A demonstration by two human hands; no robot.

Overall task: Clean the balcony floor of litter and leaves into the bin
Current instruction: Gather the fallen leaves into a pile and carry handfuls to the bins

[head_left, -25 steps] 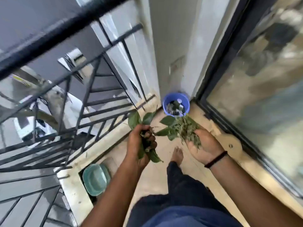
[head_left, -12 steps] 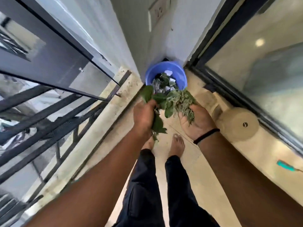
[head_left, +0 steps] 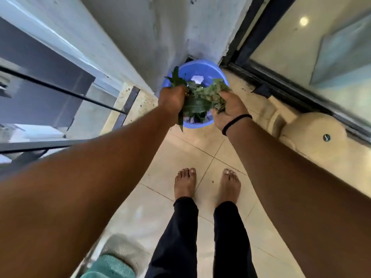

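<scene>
Green leaves [head_left: 197, 99] bunched between both hands directly above the blue bin [head_left: 202, 68], which sits in the corner where the wall meets the sliding door frame [head_left: 259, 47]. White paper scrap [head_left: 197, 78] and other litter already inside the bin. Left hand [head_left: 172, 99] fisted around a clump of long leaves, blades poking out above and below the fist, roughly upright. Right hand [head_left: 230, 107] cupped palm-up, fingers half curled under a looser heap of smaller sprigs. Both loads over the bin's mouth, so probably just a straight drop needed: loosening the fist, tipping the cupped palm inward. Left-hand leaf tip hanging past the near rim, likely to miss. Tiled floor [head_left: 200, 149] nearly clear, one small speck [head_left: 213, 180] between the bare feet [head_left: 185, 183].
</scene>
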